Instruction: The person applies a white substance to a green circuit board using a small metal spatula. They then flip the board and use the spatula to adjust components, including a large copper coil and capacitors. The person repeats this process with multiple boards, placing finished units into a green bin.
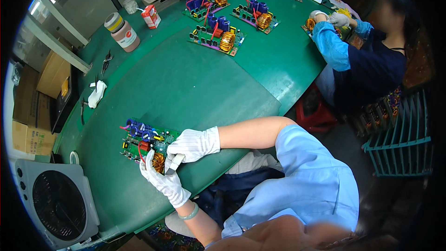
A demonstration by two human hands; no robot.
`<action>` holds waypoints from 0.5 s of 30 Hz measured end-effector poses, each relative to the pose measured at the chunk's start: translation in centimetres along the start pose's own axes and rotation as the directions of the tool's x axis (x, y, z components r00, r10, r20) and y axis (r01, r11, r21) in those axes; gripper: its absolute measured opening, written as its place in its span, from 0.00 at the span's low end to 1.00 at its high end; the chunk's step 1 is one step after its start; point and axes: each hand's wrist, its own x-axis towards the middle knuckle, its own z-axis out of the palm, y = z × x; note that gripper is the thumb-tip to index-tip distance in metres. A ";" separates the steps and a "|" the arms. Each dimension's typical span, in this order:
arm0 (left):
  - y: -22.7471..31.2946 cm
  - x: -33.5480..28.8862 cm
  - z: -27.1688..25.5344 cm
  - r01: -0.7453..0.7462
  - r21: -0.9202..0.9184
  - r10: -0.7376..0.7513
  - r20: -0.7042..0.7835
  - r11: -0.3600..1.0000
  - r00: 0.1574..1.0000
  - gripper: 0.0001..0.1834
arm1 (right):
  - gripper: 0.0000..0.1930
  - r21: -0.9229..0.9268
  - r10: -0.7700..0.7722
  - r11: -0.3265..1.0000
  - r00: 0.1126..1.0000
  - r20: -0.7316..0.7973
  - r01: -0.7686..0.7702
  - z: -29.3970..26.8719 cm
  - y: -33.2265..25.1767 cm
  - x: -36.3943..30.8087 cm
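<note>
A green circuit board (132,145) lies on the green mat in front of me, carrying blue capacitors (141,129), a red wire and a copper-wound coil (158,162). My left hand (163,182), in a white glove, grips the board's near edge beside the coil, fingers bent. From the right, my gloved right hand (193,146) reaches over the board's right end. Its fingers are closed on a small light-grey flat piece (175,163), held next to the coil; its exact kind cannot be made out. The fingertips of both hands are partly hidden.
Similar circuit boards (217,34) stand at the far side. A co-worker (367,65) handles another at the right. Pliers (107,62), a white cloth (97,94), a pink bottle (124,36) and a drink carton (151,17) line the left; a grey fan (58,204) stands at the near left.
</note>
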 end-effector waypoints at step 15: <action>-1.2 -0.7 0.3 0.055 -0.071 -0.053 0.025 0.996 0.998 0.32 | 0.09 -0.010 -0.063 0.998 0.998 -0.027 0.062 0.7 0.0 -0.2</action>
